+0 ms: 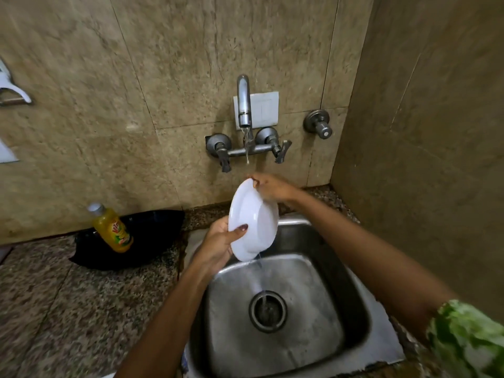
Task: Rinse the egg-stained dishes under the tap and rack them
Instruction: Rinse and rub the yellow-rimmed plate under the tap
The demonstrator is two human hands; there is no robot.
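Observation:
A white plate (252, 219) is tilted on edge above the steel sink (327, 282), under the running wall tap (243, 105). My left hand (218, 241) grips its lower left rim, thumb on the face. At the plate's top rim, my right hand (270, 188) pinches the edge, just below the water stream. Water runs off the plate's lower edge into the sink drain (267, 311).
A yellow dish soap bottle (113, 230) leans on a dark object (141, 241) on the granite counter (68, 309) left of the sink. Tap handles (223, 152) stick out of the tiled wall. A side wall stands close on the right.

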